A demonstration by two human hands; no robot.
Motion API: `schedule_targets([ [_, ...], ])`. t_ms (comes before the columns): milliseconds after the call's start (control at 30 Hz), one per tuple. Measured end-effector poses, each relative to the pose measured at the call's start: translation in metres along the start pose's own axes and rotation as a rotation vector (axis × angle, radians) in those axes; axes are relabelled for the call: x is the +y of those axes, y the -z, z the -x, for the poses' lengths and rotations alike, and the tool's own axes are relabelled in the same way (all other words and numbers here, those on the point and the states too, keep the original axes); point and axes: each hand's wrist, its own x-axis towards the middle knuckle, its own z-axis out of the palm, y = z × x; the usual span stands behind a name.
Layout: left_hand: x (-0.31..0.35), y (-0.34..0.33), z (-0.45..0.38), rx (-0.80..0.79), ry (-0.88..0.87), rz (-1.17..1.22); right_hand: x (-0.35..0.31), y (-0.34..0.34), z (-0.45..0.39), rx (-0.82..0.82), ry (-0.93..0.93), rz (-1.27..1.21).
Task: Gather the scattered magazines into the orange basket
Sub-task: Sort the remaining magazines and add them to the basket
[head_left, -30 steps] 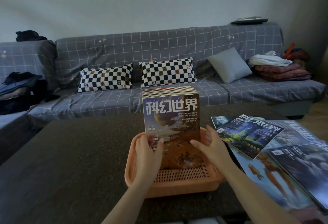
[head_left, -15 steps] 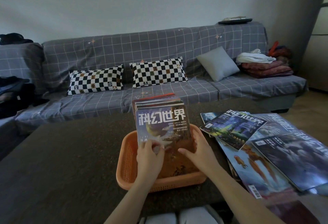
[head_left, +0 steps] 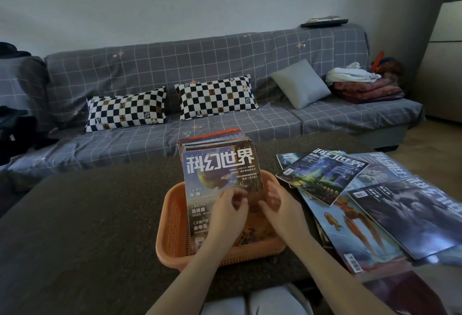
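An orange basket (head_left: 172, 224) sits on the dark table in front of me. A stack of magazines (head_left: 220, 164) stands upright inside it, leaning back, front cover with white Chinese title facing me. My left hand (head_left: 226, 214) presses on the front cover, fingers bent. My right hand (head_left: 281, 206) holds the stack's right edge. To the right, several loose magazines (head_left: 325, 177) lie fanned on the table, one with an orange robot cover (head_left: 355, 229), one dark grey (head_left: 410, 214).
The dark table (head_left: 87, 214) stretches left of the basket. A grey checked sofa (head_left: 225, 119) stands behind it with two checkerboard pillows (head_left: 215, 97), a grey cushion (head_left: 300, 83) and folded blankets (head_left: 365, 87). Dark clothes lie at far left.
The stack has tilted back and settled lower in the basket. Both hands have drawn closer together on its front cover. My view has shifted to the right.
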Motion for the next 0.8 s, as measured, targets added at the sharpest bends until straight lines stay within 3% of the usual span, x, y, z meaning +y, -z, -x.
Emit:
schedule_targets([
  [167, 0.028, -0.034, -0.008, -0.077, -0.066, 0.008, 0.013, 0.019, 0.011, 0.081, -0.009, -0.024],
  [333, 0.052, -0.068, -0.016, -0.156, -0.106, 0.057, 0.046, 0.047, 0.007, 0.180, -0.140, 0.029],
  [567, 0.080, -0.132, -0.060, -0.261, -0.005, 0.084, 0.091, 0.082, -0.027, 0.266, -0.361, -0.043],
  [800, 0.075, -0.185, -0.128, -0.350, 0.116, -0.151, 0.132, 0.092, -0.056, 0.285, -0.485, -0.063],
])
